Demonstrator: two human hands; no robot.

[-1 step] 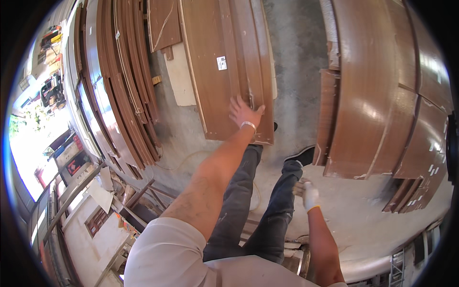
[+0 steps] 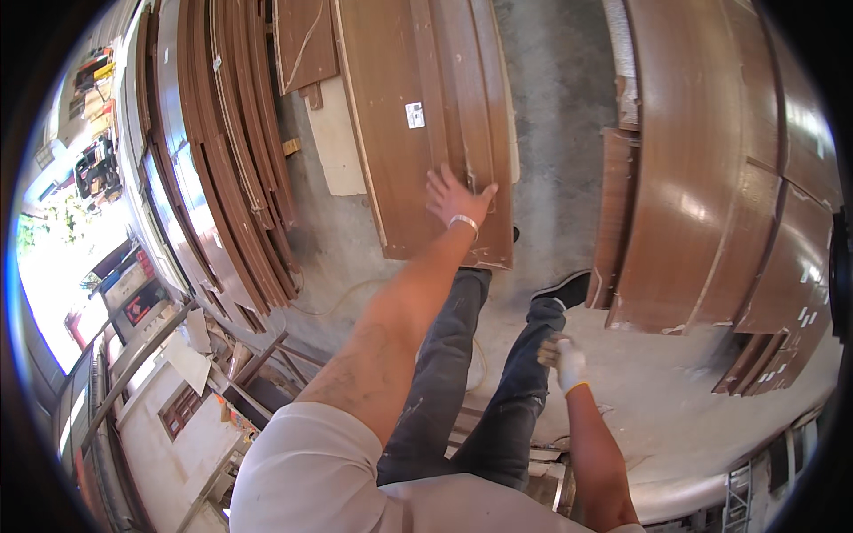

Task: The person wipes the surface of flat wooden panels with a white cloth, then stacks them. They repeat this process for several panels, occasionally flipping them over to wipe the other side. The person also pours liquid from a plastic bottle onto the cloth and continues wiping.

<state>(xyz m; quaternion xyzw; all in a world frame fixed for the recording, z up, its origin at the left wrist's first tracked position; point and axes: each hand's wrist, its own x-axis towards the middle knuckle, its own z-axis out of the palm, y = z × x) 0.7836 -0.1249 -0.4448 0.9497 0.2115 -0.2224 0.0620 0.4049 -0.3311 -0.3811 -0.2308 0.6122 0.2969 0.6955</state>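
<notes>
My bare left hand (image 2: 460, 197) lies with spread fingers on a stack of brown wooden panels (image 2: 382, 147), near its close end. A pale band circles that wrist. The panel under it carries a small white label (image 2: 415, 115), and narrower brown boards run lengthwise along the right part of the stack. My right hand (image 2: 563, 358), in a white work glove with dirty brownish fingers, hangs beside my right leg. Its fingers are curled in, and nothing shows in them. The nearest panels on that side are the brown ones (image 2: 675, 195) to the right.
Long brown boards (image 2: 240, 178) stand in rows at left. A pale sheet (image 2: 336, 142) lies under the middle stack. My shoe (image 2: 566, 290) is on the concrete floor (image 2: 560, 133) between the stacks. A metal frame and a pale cabinet-like piece (image 2: 160, 382) stand at lower left.
My left hand has shifted slightly right and stays over the stack. My gloved right hand has swung a little left, its fingers now more curled. The panels look unmoved.
</notes>
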